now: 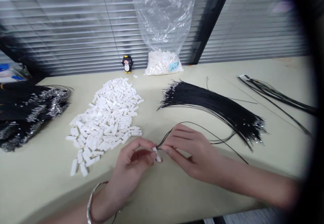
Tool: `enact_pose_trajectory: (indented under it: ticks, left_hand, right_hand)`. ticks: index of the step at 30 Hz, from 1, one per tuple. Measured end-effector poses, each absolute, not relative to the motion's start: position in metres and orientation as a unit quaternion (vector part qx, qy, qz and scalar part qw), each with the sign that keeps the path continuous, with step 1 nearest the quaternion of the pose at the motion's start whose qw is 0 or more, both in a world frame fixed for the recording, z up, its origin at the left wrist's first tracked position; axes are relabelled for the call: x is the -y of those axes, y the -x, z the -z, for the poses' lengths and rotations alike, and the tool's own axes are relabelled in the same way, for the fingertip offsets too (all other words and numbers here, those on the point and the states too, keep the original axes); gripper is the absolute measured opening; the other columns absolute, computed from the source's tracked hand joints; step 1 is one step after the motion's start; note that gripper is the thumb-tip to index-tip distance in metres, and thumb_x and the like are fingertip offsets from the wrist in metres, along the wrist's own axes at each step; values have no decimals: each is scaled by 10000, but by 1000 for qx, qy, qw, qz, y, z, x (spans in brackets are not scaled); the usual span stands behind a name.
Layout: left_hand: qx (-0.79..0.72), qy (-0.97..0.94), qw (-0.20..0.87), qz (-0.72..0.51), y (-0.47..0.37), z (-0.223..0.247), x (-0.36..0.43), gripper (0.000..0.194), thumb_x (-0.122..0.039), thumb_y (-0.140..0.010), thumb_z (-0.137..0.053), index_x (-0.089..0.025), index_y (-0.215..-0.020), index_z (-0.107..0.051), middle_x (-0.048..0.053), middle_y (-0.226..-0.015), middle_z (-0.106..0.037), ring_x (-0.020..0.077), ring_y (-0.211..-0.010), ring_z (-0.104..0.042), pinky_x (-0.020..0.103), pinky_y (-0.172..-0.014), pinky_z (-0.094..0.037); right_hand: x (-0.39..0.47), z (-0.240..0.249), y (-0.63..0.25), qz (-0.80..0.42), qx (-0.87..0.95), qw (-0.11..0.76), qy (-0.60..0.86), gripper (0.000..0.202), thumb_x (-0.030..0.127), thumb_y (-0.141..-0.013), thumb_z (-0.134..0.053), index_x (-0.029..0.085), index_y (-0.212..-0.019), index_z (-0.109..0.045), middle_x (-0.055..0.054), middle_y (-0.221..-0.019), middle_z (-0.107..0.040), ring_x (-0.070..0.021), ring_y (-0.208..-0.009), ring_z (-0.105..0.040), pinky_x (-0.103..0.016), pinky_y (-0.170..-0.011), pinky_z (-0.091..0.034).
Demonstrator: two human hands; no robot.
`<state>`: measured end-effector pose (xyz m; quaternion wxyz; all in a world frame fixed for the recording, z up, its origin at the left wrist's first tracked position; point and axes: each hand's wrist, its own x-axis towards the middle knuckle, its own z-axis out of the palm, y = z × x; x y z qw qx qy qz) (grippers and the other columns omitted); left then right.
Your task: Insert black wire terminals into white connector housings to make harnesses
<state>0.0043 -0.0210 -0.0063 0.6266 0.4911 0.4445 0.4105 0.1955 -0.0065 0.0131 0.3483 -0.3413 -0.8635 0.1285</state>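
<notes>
Between the thumb and index finger of my left hand is a small white connector housing, tilted. Thin black wires run from its upper end. My right hand is closed close beside it, pinching a black wire at the housing. The wire's very tip is too small to make out. More of the black wire loops behind my right hand and trails over the table to the right. A large pile of white housings lies left of my hands. Behind my right hand lies a bundle of black wires with silvery terminal ends.
A dark bundle of wires with metal ends sits at the far left. Against the blinds stand a penguin figurine and a clear bag of white housings. Black cables with a white connector lie at the right on the table.
</notes>
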Motion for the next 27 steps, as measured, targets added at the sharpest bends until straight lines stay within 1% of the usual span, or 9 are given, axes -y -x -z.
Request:
enact_pose_trajectory:
  ticks: [2, 4, 6, 8, 11, 15, 18, 22, 27]
  left_hand:
    - [-449, -494, 622, -408, -5, 6, 21, 54, -194, -829, -596, -193, -881, -581, -1, -768, -602, 104, -725, -545, 217, -711, -428]
    - [-453, -488, 623, -410, -5, 7, 20, 53, -198, -862, -540, -197, -910, -560, 2, -758, -595, 114, -736, -529, 230, -726, -414]
    - [-455, -483, 626, -409, -5, 8, 19, 52, -209, -868, -525, -200, -913, -550, 1, -767, -583, 119, -740, -516, 238, -726, -406]
    - [-456, -482, 629, -405, -6, 8, 19, 44, -217, -866, -528, -201, -902, -547, -1, -765, -574, 120, -740, -509, 239, -721, -404]
    - [-460, -480, 632, -400, -6, 8, 18, 43, -223, -864, -531, -203, -898, -547, -5, -764, -569, 120, -747, -508, 239, -724, -403]
    - [-464, -482, 629, -396, -6, 7, 18, 55, -228, -860, -536, -204, -908, -549, -5, -774, -572, 119, -758, -513, 241, -740, -403]
    - [-464, -477, 631, -398, -7, 9, 18, 62, -235, -860, -538, -203, -912, -549, -7, -769, -574, 116, -746, -513, 239, -736, -403]
    - [-462, -481, 628, -401, -6, 11, 17, 65, -233, -860, -540, -200, -915, -552, -6, -772, -582, 113, -746, -518, 230, -732, -400]
    - [-454, -480, 635, -400, -6, 12, 16, 68, -240, -860, -547, -201, -916, -555, -6, -770, -585, 111, -743, -522, 231, -735, -407]
  right_hand:
    - [-6, -16, -203, -108, 839, 382, 371, 156, 169, -844, -506, 158, -717, -595, 10, -659, -581, -58, -643, -469, -212, -653, -386]
    - [-26, -13, -214, -54, 808, 399, 431, 142, 206, -855, -506, 171, -794, -629, -4, -760, -620, -68, -728, -523, -205, -687, -414]
    - [-50, -2, -227, 14, 803, 350, 483, 184, 259, -872, -485, 209, -949, -644, -11, -953, -636, -95, -881, -550, -232, -814, -430]
    - [-73, 14, -238, 28, 808, 315, 497, 242, 274, -876, -474, 223, -1043, -642, -26, -1068, -614, -141, -977, -539, -291, -884, -410]
    - [-95, 33, -249, 29, 821, 274, 500, 266, 276, -871, -476, 225, -1067, -648, -35, -1107, -602, -174, -1018, -527, -326, -901, -394]
    - [-103, 43, -248, 27, 832, 249, 495, 294, 290, -885, -450, 263, -1124, -618, -21, -1149, -585, -165, -1049, -509, -318, -902, -380]
    - [-106, 44, -243, 26, 838, 245, 488, 270, 307, -900, -424, 264, -1057, -639, -14, -1119, -596, -150, -1036, -505, -306, -895, -370]
    - [-111, 43, -239, 21, 837, 255, 484, 233, 288, -889, -441, 196, -888, -655, -35, -977, -629, -141, -953, -517, -291, -862, -368]
    - [-109, 40, -235, 11, 825, 295, 482, 178, 259, -873, -456, 176, -868, -614, -40, -969, -616, -150, -948, -517, -298, -861, -375]
